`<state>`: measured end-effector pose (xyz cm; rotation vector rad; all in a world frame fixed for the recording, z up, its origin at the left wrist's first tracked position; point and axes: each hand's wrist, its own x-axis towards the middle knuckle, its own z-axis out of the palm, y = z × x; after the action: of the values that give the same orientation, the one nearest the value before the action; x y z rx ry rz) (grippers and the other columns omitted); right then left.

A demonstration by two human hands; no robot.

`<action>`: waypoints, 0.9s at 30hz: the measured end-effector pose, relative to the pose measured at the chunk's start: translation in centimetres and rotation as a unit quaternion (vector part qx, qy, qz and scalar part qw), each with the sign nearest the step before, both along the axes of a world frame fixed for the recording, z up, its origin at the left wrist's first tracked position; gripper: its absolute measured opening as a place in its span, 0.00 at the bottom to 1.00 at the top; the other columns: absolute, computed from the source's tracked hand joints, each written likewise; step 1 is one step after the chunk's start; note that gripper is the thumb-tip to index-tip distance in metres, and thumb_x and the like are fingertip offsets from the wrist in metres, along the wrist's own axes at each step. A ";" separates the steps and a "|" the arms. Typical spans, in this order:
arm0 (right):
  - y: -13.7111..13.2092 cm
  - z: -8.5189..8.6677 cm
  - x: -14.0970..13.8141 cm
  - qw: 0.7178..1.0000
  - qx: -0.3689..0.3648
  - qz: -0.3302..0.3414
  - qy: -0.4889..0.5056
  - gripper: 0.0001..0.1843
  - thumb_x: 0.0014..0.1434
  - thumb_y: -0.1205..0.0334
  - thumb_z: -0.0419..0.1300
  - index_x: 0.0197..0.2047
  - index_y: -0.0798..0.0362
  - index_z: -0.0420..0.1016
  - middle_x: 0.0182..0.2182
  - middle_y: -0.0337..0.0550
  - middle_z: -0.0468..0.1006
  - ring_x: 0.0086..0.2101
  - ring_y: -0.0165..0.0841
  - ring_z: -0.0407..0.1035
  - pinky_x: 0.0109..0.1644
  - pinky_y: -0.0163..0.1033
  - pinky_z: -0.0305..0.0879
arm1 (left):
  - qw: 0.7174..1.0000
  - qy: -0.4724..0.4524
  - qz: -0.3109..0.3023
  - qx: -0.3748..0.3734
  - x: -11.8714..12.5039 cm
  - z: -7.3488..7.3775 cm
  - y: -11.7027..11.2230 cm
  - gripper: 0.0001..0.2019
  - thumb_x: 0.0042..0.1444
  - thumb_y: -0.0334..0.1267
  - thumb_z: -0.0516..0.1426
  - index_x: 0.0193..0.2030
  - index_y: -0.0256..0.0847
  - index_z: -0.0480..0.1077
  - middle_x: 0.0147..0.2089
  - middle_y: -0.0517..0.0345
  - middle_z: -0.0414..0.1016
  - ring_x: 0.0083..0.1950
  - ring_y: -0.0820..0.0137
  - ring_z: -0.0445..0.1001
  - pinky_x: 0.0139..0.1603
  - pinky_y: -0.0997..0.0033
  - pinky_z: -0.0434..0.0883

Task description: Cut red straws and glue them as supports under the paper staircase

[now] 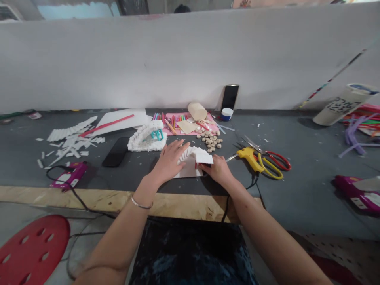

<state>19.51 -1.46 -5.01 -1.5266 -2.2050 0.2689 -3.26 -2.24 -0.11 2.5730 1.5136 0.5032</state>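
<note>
A fan of white foam-board steps (193,156) lies on the grey table top near its front edge. My left hand (170,160) rests flat on the fan's left side, fingers stretched out. My right hand (218,169) pinches a small white rectangular piece (204,158) at the fan's right end; a bit of red shows beneath it. Just behind stands a curved white foam model (147,137) with teal posts.
A yellow glue gun (251,157) and red-and-yellow scissors (274,160) lie right of my hands. Wooden discs (211,141), coloured pens (169,118), a black phone (116,152), white offcuts (71,140), a magenta glue gun (69,176) and a leaning phone (230,97) surround them.
</note>
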 end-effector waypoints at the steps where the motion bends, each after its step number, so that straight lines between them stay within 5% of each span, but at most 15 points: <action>1: 0.0 -0.1 0.0 1.000 0.002 -0.003 -0.003 0.10 0.58 0.56 0.63 0.38 0.52 0.81 0.31 0.47 0.80 0.33 0.37 0.69 0.39 0.39 0.54 | 1.000 -0.004 0.025 0.007 -0.3 0.1 -0.9 0.32 0.61 0.39 0.54 0.70 0.52 0.49 0.73 0.53 0.50 0.74 0.56 0.47 0.71 0.43 0.45; 7: 0.2 -0.8 0.2 1.000 0.014 -0.015 -0.018 0.13 0.59 0.54 0.60 0.35 0.54 0.81 0.28 0.47 0.78 0.32 0.37 0.69 0.38 0.39 0.54 | 0.984 -0.046 0.167 0.027 -2.7 -1.7 -5.2 0.28 0.61 0.42 0.53 0.68 0.47 0.53 0.70 0.46 0.57 0.70 0.54 0.55 0.68 0.43 0.52; 14: 0.0 -0.8 0.2 1.000 0.016 -0.014 -0.017 0.15 0.60 0.52 0.60 0.38 0.53 0.81 0.30 0.48 0.79 0.33 0.39 0.70 0.40 0.41 0.56 | 0.968 -0.119 0.218 0.045 -4.3 -5.0 -6.1 0.26 0.61 0.40 0.52 0.66 0.40 0.56 0.65 0.40 0.64 0.66 0.53 0.63 0.65 0.44 0.59; 21: 0.0 -0.8 0.3 1.000 0.019 -0.006 -0.005 0.15 0.60 0.52 0.59 0.41 0.53 0.81 0.33 0.50 0.81 0.36 0.42 0.72 0.42 0.43 0.59 | 0.934 -0.236 0.245 0.110 -4.6 -4.5 -6.3 0.20 0.58 0.27 0.48 0.57 0.39 0.66 0.57 0.45 0.71 0.60 0.63 0.69 0.62 0.56 0.66; 27: 0.0 -1.0 0.3 1.000 0.013 -0.008 0.008 0.15 0.59 0.52 0.61 0.42 0.52 0.82 0.33 0.49 0.81 0.35 0.41 0.72 0.42 0.42 0.60 | 0.873 -0.340 0.339 0.092 -5.4 -3.8 -6.9 0.15 0.64 0.43 0.49 0.48 0.39 0.71 0.28 0.58 0.75 0.31 0.69 0.76 0.40 0.67 0.73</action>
<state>19.80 -1.49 -6.00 -1.5225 -2.1747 0.2442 -8.63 -9.17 -3.93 1.5518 2.0523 1.4863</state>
